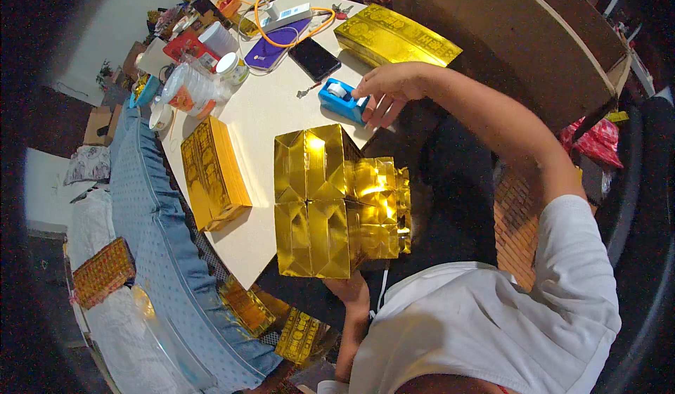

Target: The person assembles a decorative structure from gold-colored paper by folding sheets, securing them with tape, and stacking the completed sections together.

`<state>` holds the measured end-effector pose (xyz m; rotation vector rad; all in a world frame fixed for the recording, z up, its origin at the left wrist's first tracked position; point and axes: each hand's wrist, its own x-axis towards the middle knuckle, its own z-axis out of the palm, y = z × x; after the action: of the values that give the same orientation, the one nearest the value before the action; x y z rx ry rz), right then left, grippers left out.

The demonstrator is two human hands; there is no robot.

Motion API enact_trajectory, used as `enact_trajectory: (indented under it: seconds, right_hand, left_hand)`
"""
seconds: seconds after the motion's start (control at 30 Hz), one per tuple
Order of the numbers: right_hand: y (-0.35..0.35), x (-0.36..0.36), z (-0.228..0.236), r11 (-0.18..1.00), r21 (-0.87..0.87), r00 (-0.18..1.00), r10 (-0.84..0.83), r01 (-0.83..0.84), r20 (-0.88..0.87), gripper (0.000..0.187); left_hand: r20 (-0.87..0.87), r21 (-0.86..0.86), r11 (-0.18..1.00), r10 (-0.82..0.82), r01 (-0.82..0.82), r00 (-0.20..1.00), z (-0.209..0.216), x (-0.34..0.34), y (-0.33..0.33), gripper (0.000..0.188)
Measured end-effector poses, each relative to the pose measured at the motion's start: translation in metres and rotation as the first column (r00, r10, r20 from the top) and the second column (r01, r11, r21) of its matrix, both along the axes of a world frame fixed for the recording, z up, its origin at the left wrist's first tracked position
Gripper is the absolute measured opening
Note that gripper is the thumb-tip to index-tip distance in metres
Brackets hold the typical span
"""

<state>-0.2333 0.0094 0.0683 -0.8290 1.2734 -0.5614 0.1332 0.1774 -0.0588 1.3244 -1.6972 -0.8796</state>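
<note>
A block of folded gold foil boxes (pixel 313 201), joined side by side with smaller stepped tiers on its right, is held up over the near table edge. My left hand (pixel 348 288) grips it from underneath, with the fingers hidden behind the foil. Beyond the block, a blue tape dispenser (pixel 341 102) with a white roll rests on the table. My right hand (pixel 390 92) is at the dispenser's right end, thumb and forefinger closed about it and the other fingers bent loosely. Whether a strip of tape is between the fingertips cannot be made out.
On the white table (pixel 242 137) lie a gold paper stack (pixel 213 176), a gold foil packet (pixel 397 35), a black phone (pixel 314 59) and a purple case (pixel 278 46) under an orange cable. Plastic tubs (pixel 188 88) crowd the left side. A blue quilted cover (pixel 151 204) borders the table.
</note>
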Motion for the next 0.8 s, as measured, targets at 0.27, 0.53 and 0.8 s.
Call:
enact_trajectory:
  seconds: [0.27,0.53,0.8]
  right_hand:
    - [-0.015,-0.005,-0.009,0.992,0.117,0.994,-0.050,0.038,0.098,0.057]
    - [-0.011,0.000,-0.021,0.984,0.053,0.979,-0.176,0.171,0.105,0.046]
    - [0.010,0.020,-0.043,0.893,-0.217,0.919,-0.387,0.394,0.074,0.026]
  left_hand:
    - [-0.270,0.054,0.997,0.072,-0.060,0.960,0.003,-0.003,0.000,0.050]
    - [-0.398,0.090,0.996,0.042,-0.007,0.917,0.029,-0.019,0.006,0.052]
    - [-0.286,0.097,0.994,-0.019,0.049,0.958,0.017,-0.012,0.003,0.049]
